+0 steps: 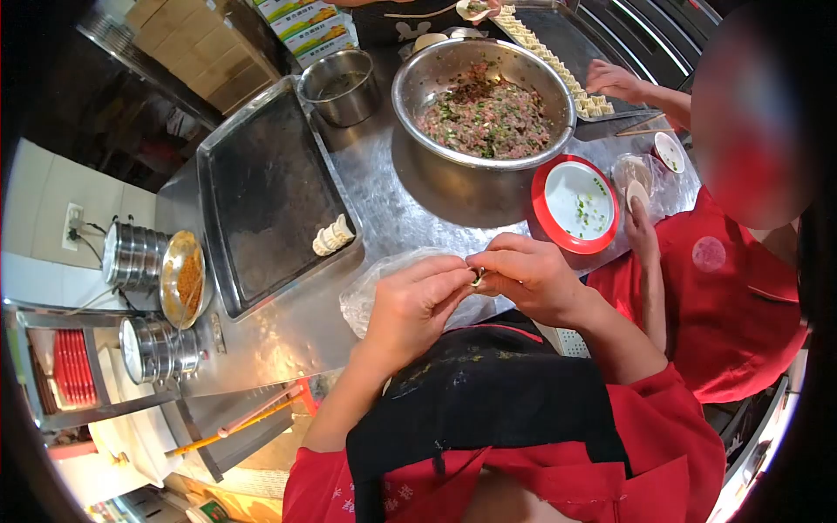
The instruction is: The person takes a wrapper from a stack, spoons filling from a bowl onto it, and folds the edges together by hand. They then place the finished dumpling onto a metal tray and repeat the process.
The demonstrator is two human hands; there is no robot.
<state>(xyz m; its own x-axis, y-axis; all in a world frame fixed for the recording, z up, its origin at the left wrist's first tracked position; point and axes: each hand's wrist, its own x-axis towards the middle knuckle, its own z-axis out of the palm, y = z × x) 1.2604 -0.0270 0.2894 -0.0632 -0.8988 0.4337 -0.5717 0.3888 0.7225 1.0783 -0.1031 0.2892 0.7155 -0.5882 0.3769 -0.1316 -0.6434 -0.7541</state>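
Observation:
My left hand (pixel 417 301) and my right hand (pixel 530 272) meet in front of my apron, both closed in a pinch. Between their fingertips a small edge of a dumpling (pixel 477 279) shows; the fingers hide most of it. Under and behind my hands a clear plastic bag (pixel 359 301) lies crumpled on the steel table (pixel 410 222). To the left, a few folded dumplings (pixel 333 236) sit in a row at the near right corner of a dark baking tray (pixel 270 192). Beyond my hands stands a large steel bowl of minced filling with chopped greens (pixel 488 118).
A red-rimmed plate (pixel 551 222) with green bits is beside my right hand. A steel pot (pixel 338 87) stands behind the tray. At right, a co-worker's hand (pixel 643 228) holds a round wrapper; another tray (pixel 580 48) carries rows of dumplings. An orange-filled bowl (pixel 185 279) is at left.

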